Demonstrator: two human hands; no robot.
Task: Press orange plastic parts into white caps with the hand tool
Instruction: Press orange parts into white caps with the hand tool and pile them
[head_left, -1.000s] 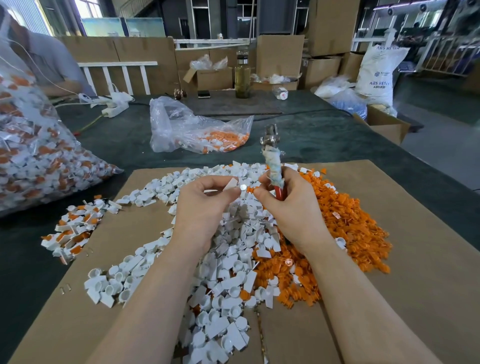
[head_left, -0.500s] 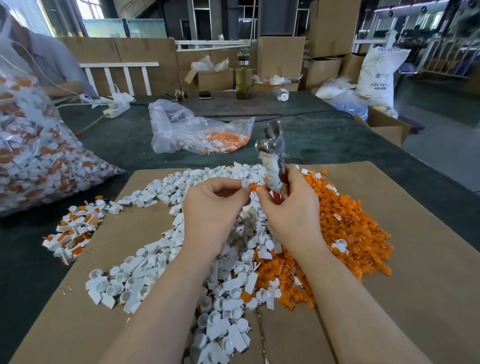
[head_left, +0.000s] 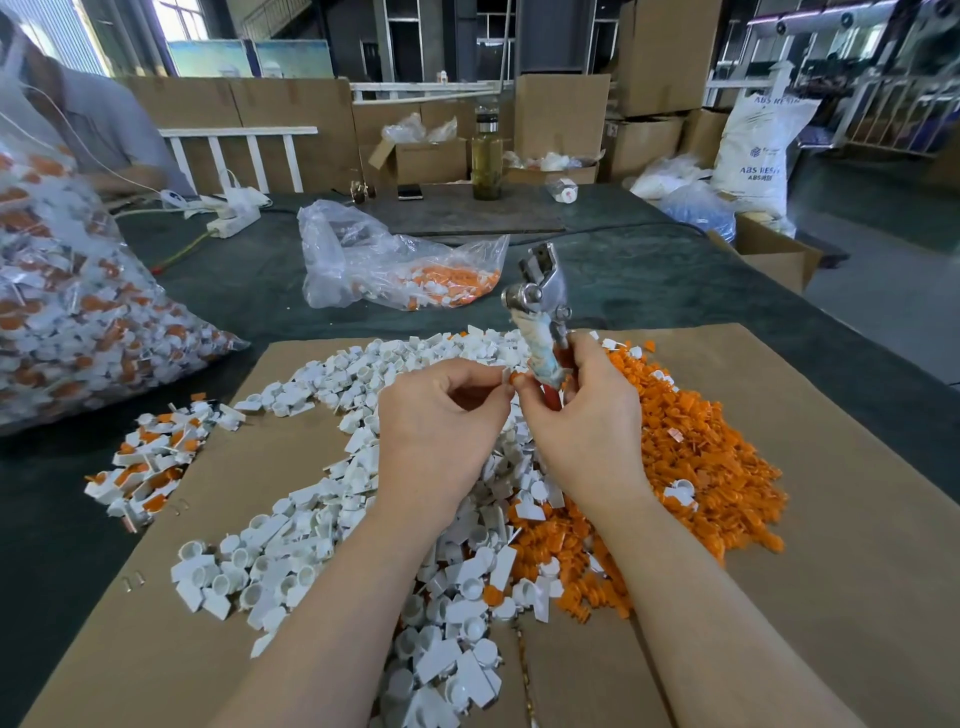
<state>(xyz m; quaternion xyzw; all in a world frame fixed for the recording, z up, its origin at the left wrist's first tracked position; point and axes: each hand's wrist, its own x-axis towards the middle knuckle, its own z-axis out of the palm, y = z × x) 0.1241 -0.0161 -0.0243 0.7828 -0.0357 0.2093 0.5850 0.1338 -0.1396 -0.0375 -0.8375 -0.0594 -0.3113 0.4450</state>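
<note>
Above the cardboard-covered desk (head_left: 831, 519), the left hand (head_left: 436, 441) pinches a white cap (head_left: 505, 375) against an orange part (head_left: 514, 378) pinched by the right hand (head_left: 587, 431), which also grips the hand tool (head_left: 540, 322) upright, ready; loose caps (head_left: 291, 545) at 9 o'clock, orange parts (head_left: 701, 457) at 3.

White sack (head_left: 759, 150), upper right of the frame: printed "ABS RESIN" near its top edge, partly cut off; a small dark logo mid-face; "ABS RESIN" again below, over a smaller illegible line. No other legible text.
</note>
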